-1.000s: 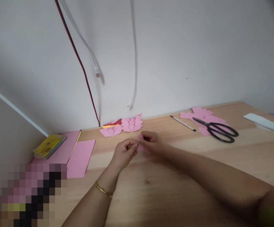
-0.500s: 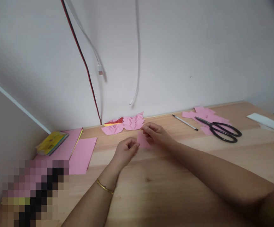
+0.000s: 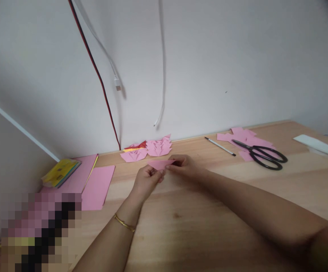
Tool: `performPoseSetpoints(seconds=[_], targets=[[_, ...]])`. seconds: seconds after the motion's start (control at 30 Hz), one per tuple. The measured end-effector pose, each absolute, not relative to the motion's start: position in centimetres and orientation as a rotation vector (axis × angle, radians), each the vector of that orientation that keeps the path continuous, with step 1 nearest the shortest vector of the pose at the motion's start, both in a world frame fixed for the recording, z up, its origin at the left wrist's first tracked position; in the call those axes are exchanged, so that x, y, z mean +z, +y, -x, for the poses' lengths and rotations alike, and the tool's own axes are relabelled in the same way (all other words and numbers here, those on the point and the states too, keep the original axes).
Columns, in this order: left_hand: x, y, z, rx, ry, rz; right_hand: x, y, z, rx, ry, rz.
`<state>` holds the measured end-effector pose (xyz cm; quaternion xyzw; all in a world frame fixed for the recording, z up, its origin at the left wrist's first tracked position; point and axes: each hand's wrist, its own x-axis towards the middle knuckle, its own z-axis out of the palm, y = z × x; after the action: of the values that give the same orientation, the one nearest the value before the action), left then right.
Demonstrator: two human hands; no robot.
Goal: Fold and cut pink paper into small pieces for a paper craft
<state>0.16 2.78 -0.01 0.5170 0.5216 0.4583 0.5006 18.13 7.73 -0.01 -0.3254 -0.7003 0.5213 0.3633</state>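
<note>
A small piece of pink paper, roughly triangular with its long edge at the top, is held between both hands over the wooden table. My left hand pinches its left and lower part. The fingers of my right hand close on its right end. Just behind the hands, near the wall, lie folded pink paper pieces, with a red and yellow piece beside them on the left.
Black-handled scissors rest on pink paper scraps at the right, near a pen and a white strip. At left are pink sheets and a yellow packet. Cables hang along the wall.
The pink paper has been turned from an upright, squarish shape to a flat triangle and lies further left. My right hand has lowered slightly and both hands stay closed on the paper.
</note>
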Motion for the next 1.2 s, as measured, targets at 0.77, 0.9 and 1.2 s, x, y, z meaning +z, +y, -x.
performPoseSetpoints(seconds=[0.77,0.9,1.2], targets=[[-0.1,2.8,-0.2,1.153,1.255,-1.238,-0.2,7.7,-17.7,1.351,-1.747,0.763],[0.0,2.8,-0.2,1.134,1.194,-1.240,-0.6,7.6,-17.6,1.341,-1.777,0.773],[0.7,3.0,0.0,1.364,1.089,-1.008,-0.6,7.6,-17.7,1.332,-1.802,0.822]])
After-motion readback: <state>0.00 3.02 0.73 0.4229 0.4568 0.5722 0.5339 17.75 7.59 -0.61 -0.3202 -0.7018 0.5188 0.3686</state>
